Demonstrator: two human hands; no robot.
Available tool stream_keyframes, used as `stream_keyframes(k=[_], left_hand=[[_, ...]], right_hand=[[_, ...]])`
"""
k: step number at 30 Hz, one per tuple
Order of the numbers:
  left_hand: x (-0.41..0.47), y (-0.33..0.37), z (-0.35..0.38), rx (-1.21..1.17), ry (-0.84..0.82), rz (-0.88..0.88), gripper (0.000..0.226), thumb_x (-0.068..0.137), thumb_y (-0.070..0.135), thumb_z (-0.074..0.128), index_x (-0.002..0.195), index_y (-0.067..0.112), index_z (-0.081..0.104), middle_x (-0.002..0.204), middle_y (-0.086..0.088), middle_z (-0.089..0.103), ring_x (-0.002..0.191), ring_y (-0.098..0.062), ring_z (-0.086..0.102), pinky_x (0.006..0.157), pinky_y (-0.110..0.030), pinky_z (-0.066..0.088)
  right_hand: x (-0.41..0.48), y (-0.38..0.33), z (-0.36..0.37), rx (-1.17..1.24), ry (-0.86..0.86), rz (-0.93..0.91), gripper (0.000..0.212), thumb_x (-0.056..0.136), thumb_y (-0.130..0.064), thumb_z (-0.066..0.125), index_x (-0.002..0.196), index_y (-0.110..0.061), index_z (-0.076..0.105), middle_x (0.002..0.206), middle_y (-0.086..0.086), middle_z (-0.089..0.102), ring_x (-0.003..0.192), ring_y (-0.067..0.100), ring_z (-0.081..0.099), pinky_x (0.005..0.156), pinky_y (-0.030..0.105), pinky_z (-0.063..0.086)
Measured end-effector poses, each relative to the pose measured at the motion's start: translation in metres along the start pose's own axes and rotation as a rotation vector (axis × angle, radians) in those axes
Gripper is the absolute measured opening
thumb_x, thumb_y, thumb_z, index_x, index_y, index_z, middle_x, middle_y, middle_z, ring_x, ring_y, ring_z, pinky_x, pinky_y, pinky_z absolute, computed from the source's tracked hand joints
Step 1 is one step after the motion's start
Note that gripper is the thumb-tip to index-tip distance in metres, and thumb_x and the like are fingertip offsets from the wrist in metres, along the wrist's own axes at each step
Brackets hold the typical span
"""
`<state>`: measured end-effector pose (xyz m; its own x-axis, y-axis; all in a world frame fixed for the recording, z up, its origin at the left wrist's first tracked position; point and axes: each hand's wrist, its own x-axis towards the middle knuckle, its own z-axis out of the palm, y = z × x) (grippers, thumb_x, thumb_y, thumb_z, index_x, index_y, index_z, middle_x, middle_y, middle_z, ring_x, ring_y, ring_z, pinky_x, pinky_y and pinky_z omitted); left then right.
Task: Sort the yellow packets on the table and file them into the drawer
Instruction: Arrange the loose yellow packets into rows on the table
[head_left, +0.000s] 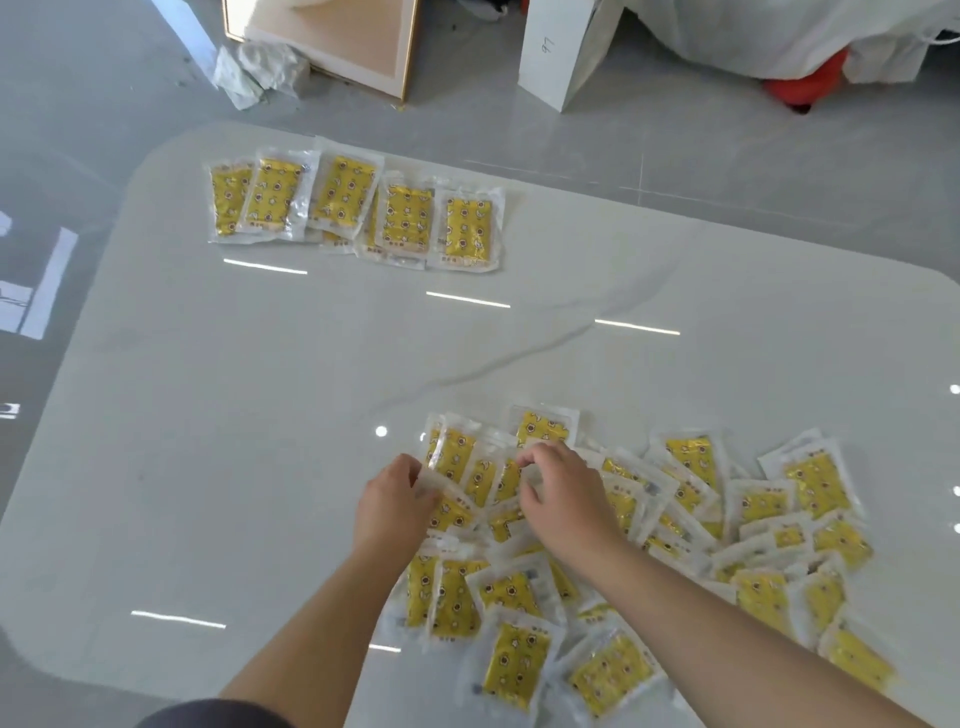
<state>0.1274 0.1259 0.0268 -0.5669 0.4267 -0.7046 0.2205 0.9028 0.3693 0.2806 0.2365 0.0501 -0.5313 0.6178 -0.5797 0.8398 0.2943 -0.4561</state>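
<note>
Only a small far row (358, 208) was sorted; left hand (395, 506) and right hand (569, 501) each pinched packets (457, 457) in the big near pile (815, 483).

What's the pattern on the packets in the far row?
The far-row packets are yellow with small dark and white figures, in clear wrappers. Head view, the only one.

A glossy white surface (260, 415) with rounded corners mirrors light streaks (467, 300). On the grey floor (78, 78) behind it stand a white paper bag (556, 57) and, perhaps, crumpled cloth (254, 73).
</note>
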Motion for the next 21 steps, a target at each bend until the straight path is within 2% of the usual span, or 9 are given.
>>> stream_keyframes(k=[2, 3, 5, 7, 9, 13, 17, 19, 21], left_hand=[[0.000, 0.000, 0.000, -0.071, 0.014, 0.009, 0.009, 0.089, 0.018, 0.061, 0.081, 0.016, 0.057, 0.075, 0.001, 0.059, 0.065, -0.016, 0.052, 0.054, -0.025, 0.041], [0.000, 0.001, 0.000, -0.105, 0.027, 0.023, 0.011, 0.089, 0.018, 0.061, 0.079, 0.015, 0.058, 0.077, -0.001, 0.059, 0.066, -0.017, 0.051, 0.053, -0.023, 0.037], [0.003, 0.002, -0.001, -0.156, 0.073, 0.053, 0.011, 0.089, 0.017, 0.063, 0.080, 0.013, 0.058, 0.085, -0.001, 0.058, 0.071, -0.015, 0.051, 0.055, -0.019, 0.034], [0.012, 0.005, -0.001, -0.159, 0.098, 0.090, 0.010, 0.089, 0.018, 0.064, 0.085, 0.010, 0.060, 0.095, 0.002, 0.058, 0.080, -0.014, 0.054, 0.059, -0.015, 0.036], [0.021, 0.010, 0.002, -0.128, 0.081, 0.130, 0.014, 0.089, 0.017, 0.063, 0.081, 0.007, 0.057, 0.102, 0.005, 0.056, 0.086, -0.016, 0.055, 0.062, -0.015, 0.038], [0.030, 0.024, 0.007, -0.134, 0.061, 0.123, 0.018, 0.086, 0.014, 0.057, 0.070, 0.015, 0.049, 0.090, 0.004, 0.052, 0.070, -0.010, 0.049, 0.053, -0.020, 0.034], [0.033, 0.026, 0.008, -0.117, 0.042, 0.133, 0.017, 0.086, 0.014, 0.055, 0.071, 0.016, 0.047, 0.073, 0.002, 0.052, 0.063, -0.016, 0.049, 0.050, -0.024, 0.037], [0.035, 0.026, 0.005, -0.096, 0.035, 0.132, 0.017, 0.087, 0.015, 0.055, 0.072, 0.016, 0.047, 0.069, 0.002, 0.052, 0.058, -0.013, 0.046, 0.046, -0.020, 0.034], [0.036, 0.026, 0.002, -0.098, 0.011, 0.133, 0.014, 0.089, 0.015, 0.054, 0.076, 0.013, 0.049, 0.074, -0.003, 0.056, 0.057, -0.012, 0.047, 0.039, -0.015, 0.032]], right_hand=[[-0.001, -0.001, 0.002, -0.003, -0.016, -0.024, 0.024, 0.095, -0.018, 0.050, 0.118, -0.025, 0.054, 0.126, -0.011, 0.051, 0.102, 0.009, 0.053, 0.100, 0.033, 0.039], [-0.001, -0.002, 0.003, -0.001, -0.024, -0.033, 0.025, 0.095, -0.017, 0.050, 0.119, -0.024, 0.054, 0.126, -0.010, 0.051, 0.103, 0.010, 0.053, 0.101, 0.033, 0.038], [0.002, -0.004, 0.006, -0.002, -0.024, -0.050, 0.026, 0.096, -0.017, 0.050, 0.120, -0.024, 0.054, 0.127, -0.009, 0.050, 0.106, 0.011, 0.053, 0.102, 0.033, 0.037], [0.008, -0.006, 0.009, -0.007, -0.005, -0.059, 0.026, 0.096, -0.018, 0.050, 0.121, -0.023, 0.054, 0.127, -0.009, 0.051, 0.113, 0.011, 0.050, 0.103, 0.033, 0.037], [0.017, -0.006, 0.011, -0.023, 0.023, -0.067, 0.026, 0.095, -0.019, 0.051, 0.121, -0.023, 0.054, 0.125, -0.009, 0.052, 0.119, 0.012, 0.047, 0.102, 0.033, 0.035], [0.028, -0.004, 0.014, -0.037, 0.029, -0.052, 0.027, 0.094, -0.019, 0.053, 0.122, -0.021, 0.054, 0.126, -0.006, 0.052, 0.122, 0.015, 0.046, 0.101, 0.035, 0.034], [0.029, 0.000, 0.017, -0.043, 0.004, -0.056, 0.029, 0.095, -0.021, 0.053, 0.124, -0.022, 0.053, 0.127, -0.006, 0.053, 0.122, 0.015, 0.047, 0.101, 0.034, 0.034], [0.029, 0.002, 0.018, -0.044, -0.005, -0.059, 0.031, 0.095, -0.022, 0.053, 0.126, -0.022, 0.052, 0.129, -0.006, 0.054, 0.123, 0.015, 0.047, 0.102, 0.035, 0.034], [0.031, 0.002, 0.018, -0.039, -0.007, -0.052, 0.033, 0.095, -0.022, 0.055, 0.128, -0.022, 0.052, 0.131, -0.007, 0.054, 0.123, 0.015, 0.048, 0.104, 0.036, 0.035]])
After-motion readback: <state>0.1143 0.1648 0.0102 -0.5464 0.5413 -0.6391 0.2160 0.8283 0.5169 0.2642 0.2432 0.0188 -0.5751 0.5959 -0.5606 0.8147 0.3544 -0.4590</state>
